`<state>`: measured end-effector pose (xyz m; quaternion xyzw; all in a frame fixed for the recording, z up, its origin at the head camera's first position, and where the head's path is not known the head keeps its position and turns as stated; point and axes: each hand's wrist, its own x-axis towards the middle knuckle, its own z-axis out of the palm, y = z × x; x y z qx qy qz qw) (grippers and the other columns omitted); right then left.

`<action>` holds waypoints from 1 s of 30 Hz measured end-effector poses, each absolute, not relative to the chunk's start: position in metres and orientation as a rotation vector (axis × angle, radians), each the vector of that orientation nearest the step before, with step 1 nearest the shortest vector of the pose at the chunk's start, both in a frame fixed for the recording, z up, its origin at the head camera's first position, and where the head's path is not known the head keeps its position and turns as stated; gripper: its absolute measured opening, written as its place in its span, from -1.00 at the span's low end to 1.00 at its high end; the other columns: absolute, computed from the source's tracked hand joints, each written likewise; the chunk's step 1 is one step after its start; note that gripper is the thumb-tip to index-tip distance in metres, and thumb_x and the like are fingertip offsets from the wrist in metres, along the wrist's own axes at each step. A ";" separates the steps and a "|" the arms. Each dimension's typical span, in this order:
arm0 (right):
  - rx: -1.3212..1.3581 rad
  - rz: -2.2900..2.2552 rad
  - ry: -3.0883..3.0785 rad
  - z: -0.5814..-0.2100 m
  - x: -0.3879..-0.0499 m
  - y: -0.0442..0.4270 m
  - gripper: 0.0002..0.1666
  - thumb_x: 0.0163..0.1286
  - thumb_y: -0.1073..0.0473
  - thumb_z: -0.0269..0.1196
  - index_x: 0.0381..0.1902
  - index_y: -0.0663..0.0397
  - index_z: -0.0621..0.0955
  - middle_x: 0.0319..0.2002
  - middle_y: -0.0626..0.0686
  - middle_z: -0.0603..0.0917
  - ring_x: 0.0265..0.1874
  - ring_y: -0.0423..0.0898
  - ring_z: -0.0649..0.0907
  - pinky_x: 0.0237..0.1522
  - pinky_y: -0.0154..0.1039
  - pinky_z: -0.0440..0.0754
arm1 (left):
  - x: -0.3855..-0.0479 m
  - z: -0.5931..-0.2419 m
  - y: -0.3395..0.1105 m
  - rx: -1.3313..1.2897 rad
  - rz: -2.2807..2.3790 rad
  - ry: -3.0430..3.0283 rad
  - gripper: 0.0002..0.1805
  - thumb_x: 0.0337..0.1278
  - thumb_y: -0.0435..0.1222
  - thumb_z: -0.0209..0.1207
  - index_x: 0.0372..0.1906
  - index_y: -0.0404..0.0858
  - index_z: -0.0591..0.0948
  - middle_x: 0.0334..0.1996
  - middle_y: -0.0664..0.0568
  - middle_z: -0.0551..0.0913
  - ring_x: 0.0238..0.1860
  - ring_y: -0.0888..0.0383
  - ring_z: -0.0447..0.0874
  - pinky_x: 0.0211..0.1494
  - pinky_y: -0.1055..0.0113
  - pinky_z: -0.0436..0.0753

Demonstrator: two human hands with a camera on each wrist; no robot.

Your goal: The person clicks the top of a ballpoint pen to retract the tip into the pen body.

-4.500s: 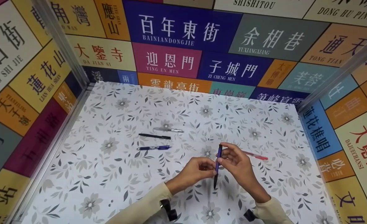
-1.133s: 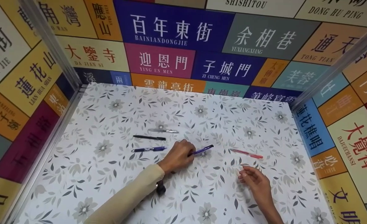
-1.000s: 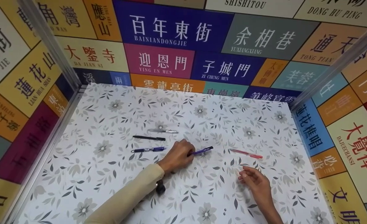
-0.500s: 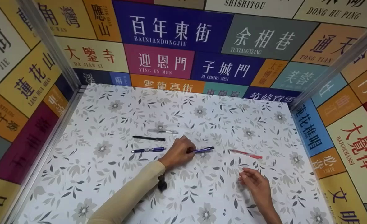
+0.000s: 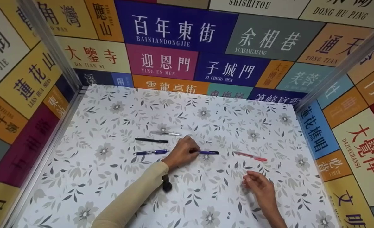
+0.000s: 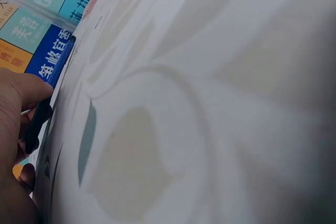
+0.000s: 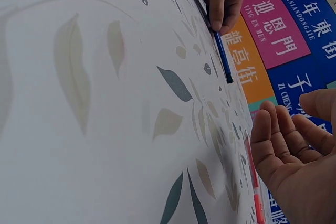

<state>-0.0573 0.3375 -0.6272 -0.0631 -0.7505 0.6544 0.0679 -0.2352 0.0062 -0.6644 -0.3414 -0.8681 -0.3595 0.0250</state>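
Observation:
In the head view my left hand [image 5: 181, 153] pinches a purple-blue pen with a dark end [image 5: 209, 152], low at the tabletop and nearly level. The fingers hide the pen's left part, but the left wrist view shows its black end [image 6: 37, 127] beyond the thumb. My right hand [image 5: 260, 186] stays apart on the near right, fingers loosely curled and holding nothing. Left of my left hand lie a blue pen [image 5: 151, 152], a black pen [image 5: 151, 140] and a clear pen [image 5: 166, 133]. A red pen [image 5: 250, 156] lies beyond my right hand.
White floral cloth [image 5: 136, 196] covers the table. Colourful panels with large lettering stand behind it [image 5: 177, 25] and along both sides. Clear upright strips mark the left corner [image 5: 58, 50] and the right corner [image 5: 342, 66].
Both hands held the pen upright earlier; the right has released it and drawn back to the near right. My left hand has carried it left, down to the table, and turned it level.

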 end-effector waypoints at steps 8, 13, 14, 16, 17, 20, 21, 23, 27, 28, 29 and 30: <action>-0.234 1.935 -2.304 -0.628 -0.056 0.339 -0.64 0.57 0.47 0.31 0.23 0.58 0.61 -0.05 0.46 0.76 -0.21 -0.04 0.84 -0.12 -0.21 0.82 | -0.238 -0.669 0.006 -1.078 -1.110 -2.608 -0.91 0.38 -0.27 0.42 -0.15 -0.10 0.90 -0.19 0.13 0.83 0.02 0.07 0.61 0.14 0.02 0.53; -0.245 1.957 -2.294 -0.626 -0.054 0.339 -0.62 0.57 0.44 0.33 0.25 0.58 0.60 -0.04 0.45 0.76 -0.20 -0.02 0.84 -0.12 -0.22 0.82 | -0.237 -0.669 0.006 -1.059 -1.146 -2.595 -0.91 0.36 -0.30 0.42 -0.14 -0.15 0.89 -0.18 0.08 0.80 0.02 0.05 0.59 0.16 0.02 0.53; -0.252 1.961 -2.293 -0.626 -0.054 0.339 -0.62 0.57 0.43 0.33 0.25 0.57 0.61 -0.04 0.44 0.76 -0.19 -0.03 0.84 -0.11 -0.22 0.82 | -0.237 -0.669 0.006 -1.057 -1.147 -2.601 -0.90 0.36 -0.29 0.41 -0.14 -0.15 0.88 -0.18 0.08 0.80 0.02 0.04 0.59 0.17 0.02 0.53; -0.257 1.966 -2.292 -0.626 -0.054 0.338 -0.61 0.58 0.42 0.34 0.25 0.56 0.61 -0.04 0.42 0.77 -0.19 -0.03 0.84 -0.10 -0.23 0.82 | -0.237 -0.669 0.006 -1.047 -1.151 -2.612 -0.89 0.36 -0.27 0.41 -0.13 -0.15 0.88 -0.17 0.06 0.79 0.02 0.04 0.59 0.19 0.03 0.53; -0.257 1.967 -2.290 -0.626 -0.054 0.338 -0.61 0.58 0.41 0.34 0.25 0.57 0.60 -0.04 0.40 0.77 -0.19 -0.03 0.84 -0.10 -0.23 0.82 | -0.237 -0.669 0.006 -1.042 -1.157 -2.615 -0.89 0.35 -0.27 0.41 -0.12 -0.16 0.87 -0.17 0.06 0.78 0.02 0.04 0.59 0.19 0.03 0.53; -0.237 1.965 -2.284 -0.627 -0.053 0.339 -0.61 0.59 0.42 0.33 0.25 0.60 0.59 -0.06 0.39 0.78 -0.20 -0.03 0.84 -0.10 -0.24 0.81 | -0.237 -0.668 0.005 -1.025 -1.181 -2.620 -0.87 0.34 -0.25 0.39 -0.12 -0.16 0.87 -0.17 0.04 0.76 0.02 0.04 0.58 0.21 0.05 0.54; -0.228 1.972 -2.275 -0.627 -0.053 0.339 -0.60 0.59 0.42 0.33 0.25 0.61 0.58 -0.06 0.40 0.77 -0.20 -0.02 0.84 -0.11 -0.24 0.81 | -0.237 -0.668 0.005 -1.020 -1.191 -2.615 -0.86 0.33 -0.25 0.39 -0.11 -0.18 0.86 -0.16 0.04 0.76 0.03 0.03 0.58 0.21 0.05 0.54; -0.213 1.981 -2.260 -0.628 -0.053 0.340 -0.60 0.58 0.44 0.32 0.25 0.63 0.58 -0.06 0.43 0.76 -0.21 -0.01 0.84 -0.12 -0.24 0.81 | -0.236 -0.666 0.006 -1.014 -1.209 -2.611 -0.83 0.33 -0.25 0.39 -0.09 -0.20 0.86 -0.15 0.02 0.76 0.05 0.02 0.58 0.22 0.07 0.55; -0.232 1.990 -2.242 -0.629 -0.052 0.343 -0.61 0.58 0.45 0.32 0.25 0.63 0.58 -0.06 0.47 0.75 -0.21 -0.02 0.84 -0.12 -0.23 0.82 | -0.234 -0.661 0.008 -1.015 -1.227 -2.610 -0.80 0.34 -0.27 0.38 -0.04 -0.25 0.86 -0.10 0.01 0.78 0.09 0.00 0.58 0.25 0.07 0.56; -0.244 1.984 -2.247 -0.629 -0.052 0.344 -0.61 0.59 0.43 0.32 0.25 0.62 0.58 -0.05 0.46 0.76 -0.21 -0.03 0.84 -0.12 -0.23 0.81 | -0.233 -0.659 0.009 -1.017 -1.222 -2.616 -0.80 0.35 -0.27 0.39 -0.04 -0.25 0.86 -0.10 0.01 0.79 0.10 0.01 0.58 0.25 0.07 0.56; -0.262 1.979 -2.251 -0.629 -0.052 0.344 -0.61 0.59 0.42 0.32 0.25 0.61 0.58 -0.05 0.45 0.76 -0.21 -0.05 0.84 -0.12 -0.24 0.81 | -0.233 -0.658 0.010 -1.020 -1.216 -2.621 -0.80 0.35 -0.27 0.39 -0.04 -0.24 0.87 -0.09 0.02 0.80 0.10 0.01 0.59 0.25 0.05 0.55; -0.281 1.975 -2.255 -0.629 -0.052 0.345 -0.60 0.59 0.40 0.33 0.25 0.61 0.57 -0.05 0.43 0.77 -0.21 -0.06 0.84 -0.12 -0.25 0.81 | -0.232 -0.656 0.011 -1.025 -1.207 -2.626 -0.81 0.36 -0.27 0.40 -0.03 -0.24 0.87 -0.09 0.03 0.81 0.10 0.01 0.59 0.25 0.04 0.55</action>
